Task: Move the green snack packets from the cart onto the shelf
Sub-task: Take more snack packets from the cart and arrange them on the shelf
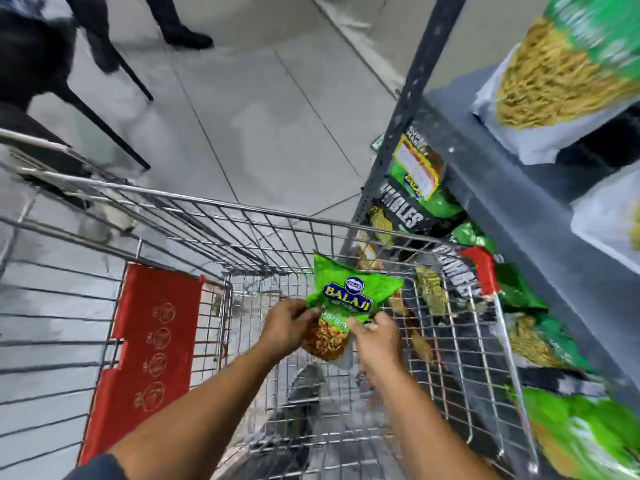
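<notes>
Your left hand and right hand hold the packet between them inside the cart, with the cart's flap to their left and the shelf just beside its right wall.

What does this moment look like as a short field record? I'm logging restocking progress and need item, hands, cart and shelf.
item: green snack packet, held upright above the cart
left hand: grip on the packet's left edge
right hand: grip on the packet's lower right edge
cart: wire basket, no other packets visible inside
shelf: to the right, already holding green and black packets
status: packet not yet on the shelf
</notes>
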The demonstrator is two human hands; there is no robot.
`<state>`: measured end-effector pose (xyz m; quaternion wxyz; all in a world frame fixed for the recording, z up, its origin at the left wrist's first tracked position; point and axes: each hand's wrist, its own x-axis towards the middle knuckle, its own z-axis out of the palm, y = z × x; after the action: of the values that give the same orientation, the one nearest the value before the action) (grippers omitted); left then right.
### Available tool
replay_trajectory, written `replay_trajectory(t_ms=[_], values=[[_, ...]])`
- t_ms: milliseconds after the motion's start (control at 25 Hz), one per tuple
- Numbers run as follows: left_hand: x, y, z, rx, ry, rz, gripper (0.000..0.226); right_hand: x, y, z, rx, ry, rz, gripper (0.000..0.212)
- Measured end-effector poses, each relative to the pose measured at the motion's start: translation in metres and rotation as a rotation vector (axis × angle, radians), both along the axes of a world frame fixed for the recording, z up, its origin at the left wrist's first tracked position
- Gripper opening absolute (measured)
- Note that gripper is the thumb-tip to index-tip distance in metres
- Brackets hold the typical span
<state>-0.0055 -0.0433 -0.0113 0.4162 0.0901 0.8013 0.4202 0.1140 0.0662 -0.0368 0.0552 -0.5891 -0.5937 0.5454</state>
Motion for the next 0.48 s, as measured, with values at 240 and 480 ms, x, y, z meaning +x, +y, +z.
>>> replay_trajectory(t_ms=[240, 480], values=[[0.057, 0.018, 0.119, 0.208, 0.279, -0.141, 0.032, 0.077, 0.014, 0.124, 0.155, 0.241, -0.121, 0.042], [0.155, 0.043, 0.212, 0.406, 0.460, -0.264, 0.032, 0.192, 0.024, 0.225, 0.290, 0.594, -0.166, 0.012]])
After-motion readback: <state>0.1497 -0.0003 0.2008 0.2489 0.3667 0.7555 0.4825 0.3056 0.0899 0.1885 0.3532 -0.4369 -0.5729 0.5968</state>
